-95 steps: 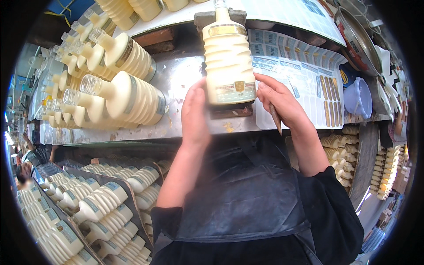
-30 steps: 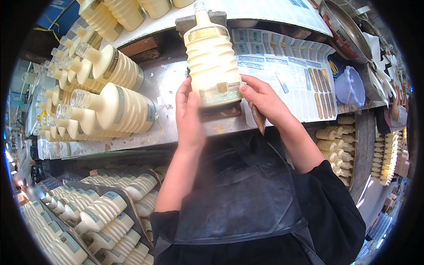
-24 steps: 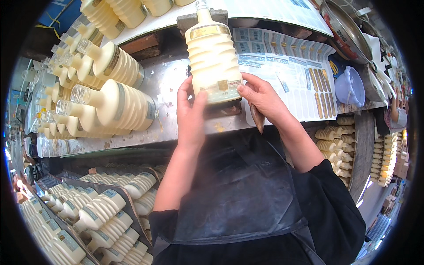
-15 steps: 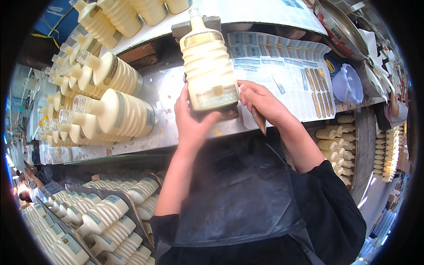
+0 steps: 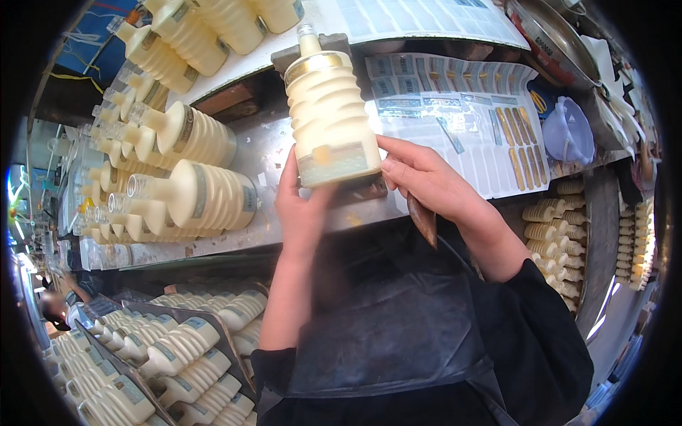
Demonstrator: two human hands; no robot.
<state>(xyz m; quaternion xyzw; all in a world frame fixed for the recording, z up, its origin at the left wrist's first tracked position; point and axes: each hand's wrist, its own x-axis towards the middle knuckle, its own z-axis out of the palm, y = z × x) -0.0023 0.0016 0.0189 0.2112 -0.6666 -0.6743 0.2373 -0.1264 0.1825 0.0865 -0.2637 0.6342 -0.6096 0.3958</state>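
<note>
A cream ribbed bottle (image 5: 330, 106) with a gold neck band lies on a dark cradle (image 5: 285, 57), neck pointing away. A pale label (image 5: 334, 165) with a gold spot is near its base. My left hand (image 5: 302, 206) grips the bottle's lower left side, its thumb blurred by the base. My right hand (image 5: 433, 181) presses its fingertips at the lower right edge of the label. A brown pointed handle (image 5: 422, 220) is held in that hand and sticks out below the palm; the tool's other end is hidden.
Similar bottles (image 5: 213, 195) lie in rows on the metal bench at left, with more on racks (image 5: 181, 344) below. Label sheets (image 5: 455, 113) with gold strips (image 5: 508, 129) spread right of the bottle, beside a lilac bucket (image 5: 568, 135). A large round pan (image 5: 558, 42) stands behind.
The bottle has shifted slightly left and toward me, both hands staying on it. The brown handle in my right hand has swung to point lower. The view has also shifted a little.
</note>
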